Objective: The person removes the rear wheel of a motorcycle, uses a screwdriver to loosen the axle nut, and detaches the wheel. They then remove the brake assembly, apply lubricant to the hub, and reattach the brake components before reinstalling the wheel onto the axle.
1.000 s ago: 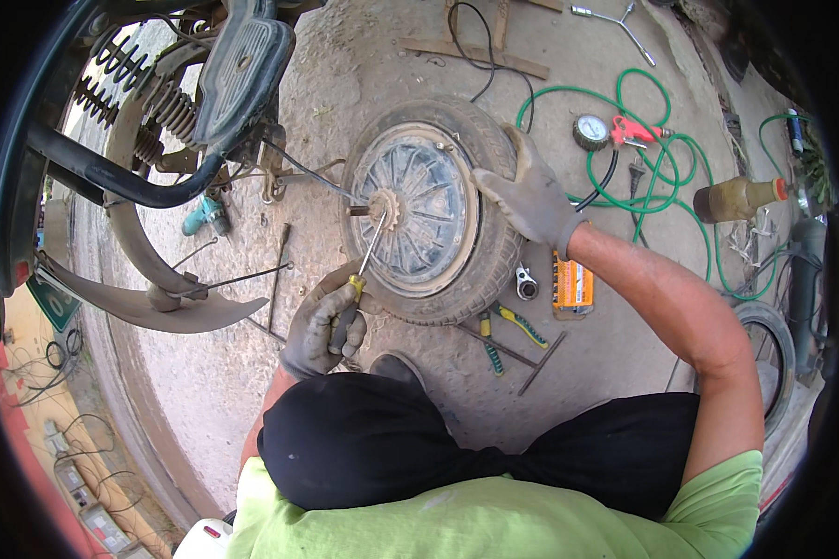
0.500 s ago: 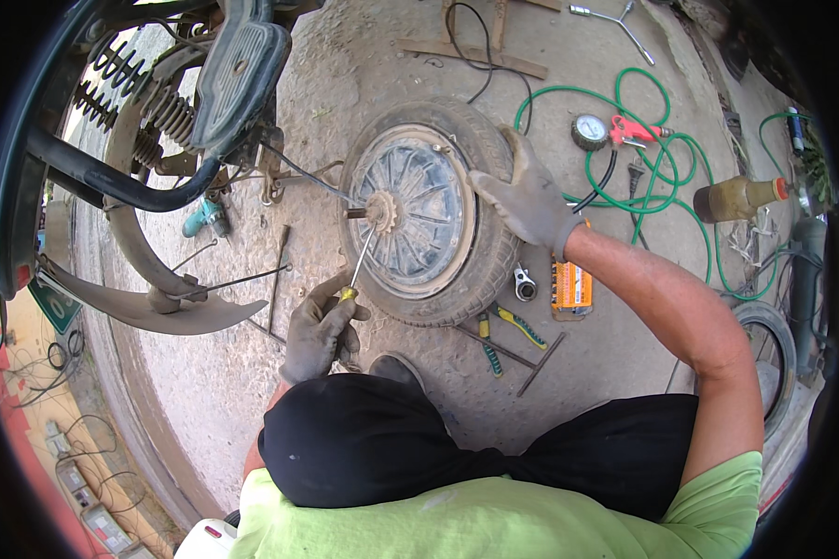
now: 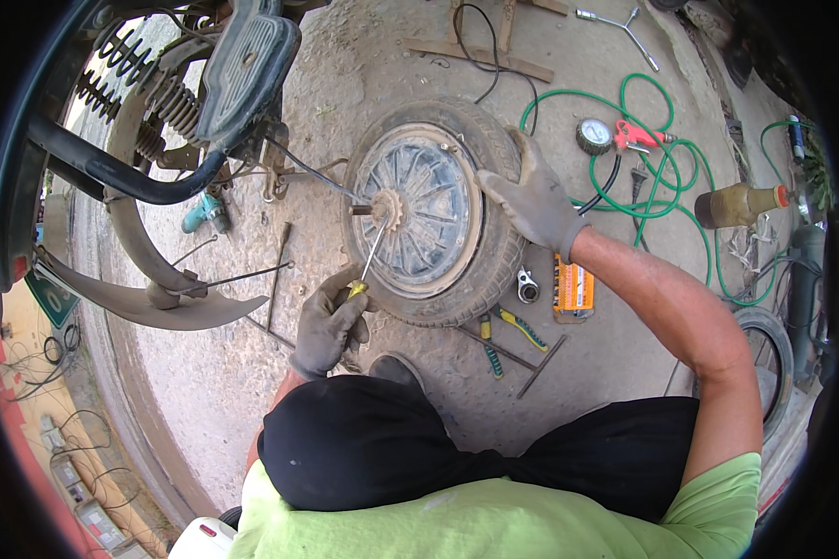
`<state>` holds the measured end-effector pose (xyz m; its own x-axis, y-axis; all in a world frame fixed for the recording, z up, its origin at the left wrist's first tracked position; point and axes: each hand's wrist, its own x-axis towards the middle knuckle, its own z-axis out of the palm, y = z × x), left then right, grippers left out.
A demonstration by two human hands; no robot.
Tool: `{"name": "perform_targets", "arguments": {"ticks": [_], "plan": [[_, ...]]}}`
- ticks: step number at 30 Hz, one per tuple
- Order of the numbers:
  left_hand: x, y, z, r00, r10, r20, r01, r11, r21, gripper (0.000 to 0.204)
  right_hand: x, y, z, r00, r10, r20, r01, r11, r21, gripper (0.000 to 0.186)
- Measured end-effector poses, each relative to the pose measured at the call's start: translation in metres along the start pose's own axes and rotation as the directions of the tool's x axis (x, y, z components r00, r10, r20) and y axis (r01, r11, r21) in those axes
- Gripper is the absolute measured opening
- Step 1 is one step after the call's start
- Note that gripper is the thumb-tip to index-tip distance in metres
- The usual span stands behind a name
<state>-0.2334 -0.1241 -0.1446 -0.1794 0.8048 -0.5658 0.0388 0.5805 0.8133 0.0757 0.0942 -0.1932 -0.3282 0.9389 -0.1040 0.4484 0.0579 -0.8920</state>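
My left hand (image 3: 331,321), in a grey glove, grips the yellow handle of a screwdriver (image 3: 376,250) whose metal tip reaches the toothed part of the hub (image 3: 387,211). The dusty wheel (image 3: 419,252) with its tyre (image 3: 480,289) lies on the concrete before me, a short axle poking from its centre and a cable running to it from the vehicle. My right hand (image 3: 531,196), also gloved, grips the tyre's right side, thumb resting across the rim.
A vehicle frame (image 3: 140,172) with springs occupies the upper left, near a teal drill (image 3: 200,214). Around the wheel lie a green hose (image 3: 657,84), pressure gauge (image 3: 594,133), ratchet spanner (image 3: 527,287), orange case (image 3: 573,289), pliers (image 3: 522,328) and T-bars (image 3: 541,368). A bottle (image 3: 736,207) stands right.
My left fingers have shifted round the screwdriver handle, covering more of it than a second ago. My right hand stays on the tyre, and the whole view has shifted very slightly.
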Motion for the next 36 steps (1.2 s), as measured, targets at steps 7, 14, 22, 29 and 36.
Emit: {"name": "perform_targets", "arguments": {"ticks": [7,14,22,29,36], "plan": [[-0.002,0.000,0.007,0.993,0.074,-0.096,-0.071,0.997,0.034,0.055,0.000,-0.001,0.000,1.000,0.026,0.018,-0.026,0.999,0.038,0.099],[-0.020,0.043,-0.003,0.996,-0.082,-0.040,0.087,0.988,0.127,0.053,-0.004,-0.002,0.000,1.000,-0.017,-0.011,0.017,0.999,0.031,0.096],[-0.005,0.052,-0.020,0.981,-0.191,0.043,0.192,0.981,0.001,0.049,-0.004,-0.001,0.001,1.000,-0.019,-0.011,0.019,1.000,0.009,0.095],[-0.009,0.038,-0.008,0.990,0.043,-0.137,-0.038,0.998,0.043,0.053,-0.005,-0.002,-0.001,1.000,-0.012,-0.006,0.012,0.999,0.033,0.095],[-0.027,0.034,0.001,0.995,-0.011,-0.100,0.007,0.999,-0.042,0.056,-0.007,-0.004,-0.002,1.000,-0.004,0.006,0.004,0.999,0.037,0.097]]}}
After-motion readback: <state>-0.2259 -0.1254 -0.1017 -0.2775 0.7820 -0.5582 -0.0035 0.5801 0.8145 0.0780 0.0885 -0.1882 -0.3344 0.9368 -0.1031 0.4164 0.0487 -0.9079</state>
